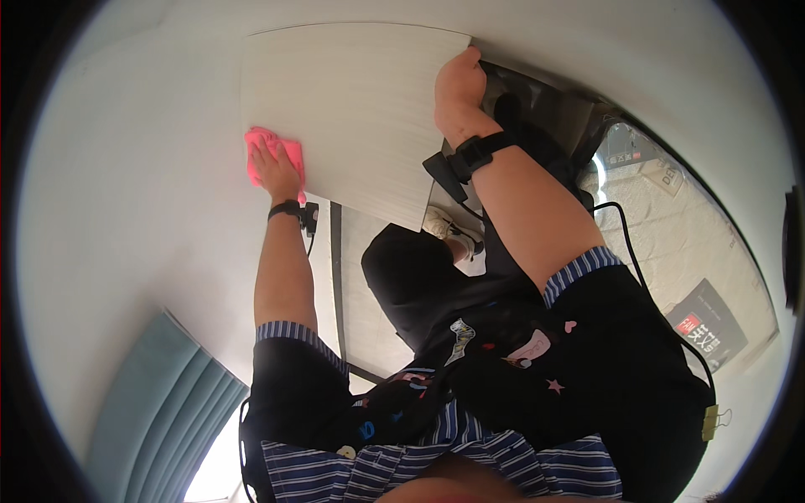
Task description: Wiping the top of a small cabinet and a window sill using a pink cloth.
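My left hand (274, 165) lies flat with fingers spread on a pink cloth (292, 154), pressing it to the lower left edge of a pale, flat panel (352, 107). At the panel's upper right corner is my right hand (462, 78), its fingers curled around the edge; the fingertips are partly hidden. Each wrist wears a black strap with a small black device and a cable. Below the panel show my bent knee in black trousers and a light shoe (449, 227).
Right of the panel stands a dark-framed item (566, 107), and beside it a plastic-wrapped pale mattress (666, 239) with printed labels. A blue-grey pleated curtain (170, 402) hangs at the lower left beside a bright window. White wall (144, 157) surrounds the panel's left side.
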